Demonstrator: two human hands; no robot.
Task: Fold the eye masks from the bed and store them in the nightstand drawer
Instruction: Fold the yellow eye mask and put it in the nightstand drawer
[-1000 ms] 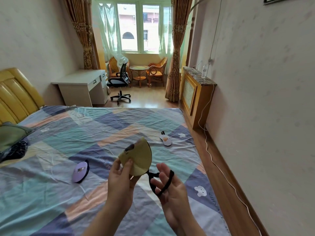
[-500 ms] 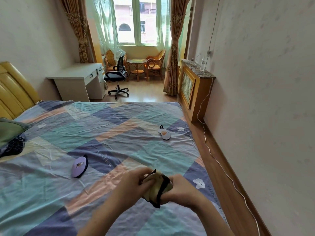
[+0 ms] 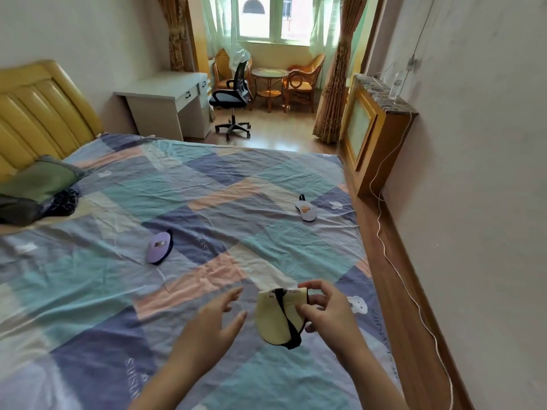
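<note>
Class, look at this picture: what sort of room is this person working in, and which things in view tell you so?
Most likely a home bedroom. A bed with a pastel patchwork sheet fills the view, with a yellow padded headboard at its end. Beyond stand a white desk and a black swivel office chair near the curtained window.

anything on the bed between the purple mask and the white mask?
Nothing: in the head view, only bare quilt lies between the purple mask and the white mask.

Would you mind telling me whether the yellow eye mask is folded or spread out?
Folded: the yellow eye mask forms a half shape with its black strap wrapped across it, pinched in the right hand.
</note>
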